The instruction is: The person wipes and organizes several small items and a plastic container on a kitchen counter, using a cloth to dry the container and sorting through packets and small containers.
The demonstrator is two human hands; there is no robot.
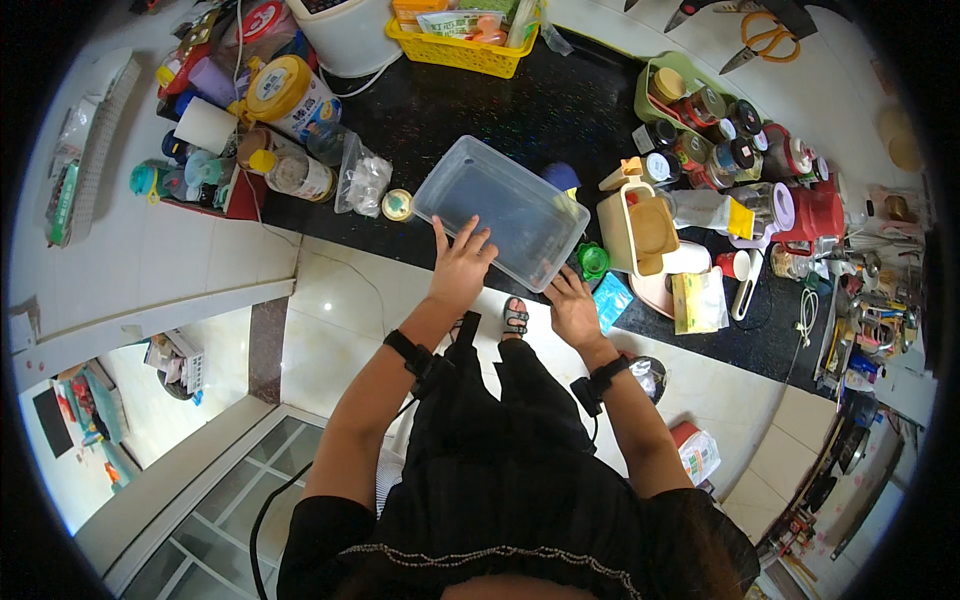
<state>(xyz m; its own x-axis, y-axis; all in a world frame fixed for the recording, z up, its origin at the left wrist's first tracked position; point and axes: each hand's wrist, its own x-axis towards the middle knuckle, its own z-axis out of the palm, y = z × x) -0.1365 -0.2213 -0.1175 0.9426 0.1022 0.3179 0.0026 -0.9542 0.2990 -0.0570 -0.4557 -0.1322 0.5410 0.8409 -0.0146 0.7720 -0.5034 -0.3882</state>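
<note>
A clear rectangular plastic container (499, 202) lies askew on the black speckled countertop (480, 105); nothing shows inside it. Over its near long rim reaches my left hand (459, 266), fingers spread and touching the plastic. My right hand (574, 307) is at the container's near right corner, fingertips against it and partly hidden, so its grip cannot be told. Close to that hand lie a green plastic cap (593, 261) and a blue packet (613, 301). A round jar lid (397, 205) sits just off the container's left end.
To the left stand a bag of white pieces (365, 178), a yellow-capped bottle (294, 174) and a yellow-lidded tub (292, 94). A yellow basket (457, 52) is at the back. On the right are a cream bin (619, 225) and a green rack (643, 94) of jars. Scissors (763, 41) hang above.
</note>
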